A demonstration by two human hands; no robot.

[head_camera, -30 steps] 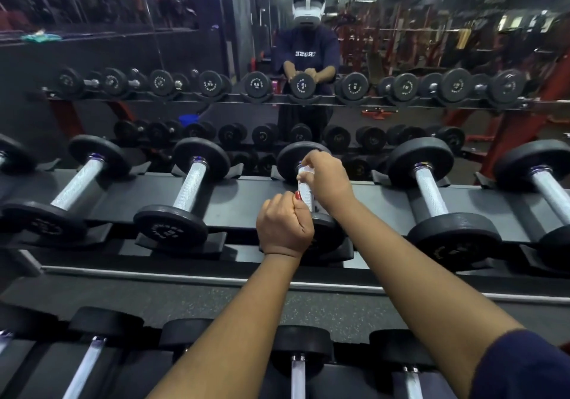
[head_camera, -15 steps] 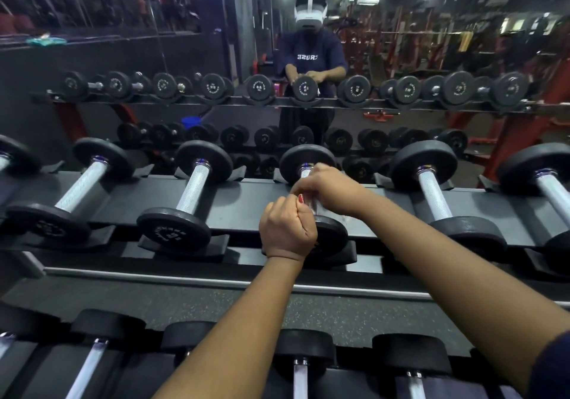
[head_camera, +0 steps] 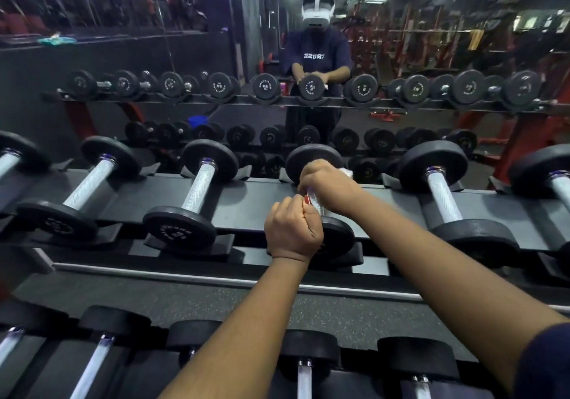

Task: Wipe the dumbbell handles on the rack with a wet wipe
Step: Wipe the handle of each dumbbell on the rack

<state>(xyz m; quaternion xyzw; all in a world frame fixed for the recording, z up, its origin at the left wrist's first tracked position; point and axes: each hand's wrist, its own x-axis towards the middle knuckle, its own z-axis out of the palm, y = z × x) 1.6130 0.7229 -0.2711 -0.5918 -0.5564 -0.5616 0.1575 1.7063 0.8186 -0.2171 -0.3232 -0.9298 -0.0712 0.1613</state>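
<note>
1. Chrome is showing only as a short strip of the handle (head_camera: pixel 316 203) between our two hands, at the centre of the frame.
2. We are gripping the near end of that handle with our left hand (head_camera: pixel 293 229), its fingers curled tight round the bar and its red-nailed thumb lying on top.
3. We are wrapping our right hand (head_camera: pixel 330 183) over the far part of the handle, fingers clamped down on it.
4. A white corner of the wet wipe (head_camera: pixel 347 172) is sticking out at the right side of that hand, near the far plate. We cannot tell how much of it is lying under the palm.
5. The dumbbell (head_camera: pixel 339 238) is sitting in its cradles on the upper shelf of the rack (head_camera: pixel 262 195), with its handle running away from us.
6. Bare-handled neighbours are resting on either side, one at centre left (head_camera: pixel 197 195) and one at centre right (head_camera: pixel 444 201), both well apart from our hands.
7. More dumbbells are lying on the lower shelf (head_camera: pixel 305 377) along the bottom edge of the frame.
8. Across the upper half, a mirror (head_camera: pixel 185 59) is reflecting the rows of dumbbells and a person in a white headset.
</note>
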